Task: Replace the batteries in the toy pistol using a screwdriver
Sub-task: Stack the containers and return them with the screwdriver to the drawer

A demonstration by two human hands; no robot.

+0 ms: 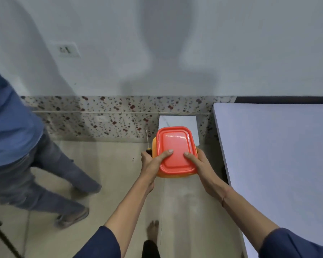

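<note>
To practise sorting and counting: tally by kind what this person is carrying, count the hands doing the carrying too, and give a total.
Orange container with red lid: 1
Screwdriver: 1
Hands: 2, the left hand with the screwdriver and one side of the container, the right hand on the other side
Total: 4

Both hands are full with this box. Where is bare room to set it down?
The table top to the right of the box shows bare up to the wall. The floor on the left is crowded by a standing person's legs.
</note>
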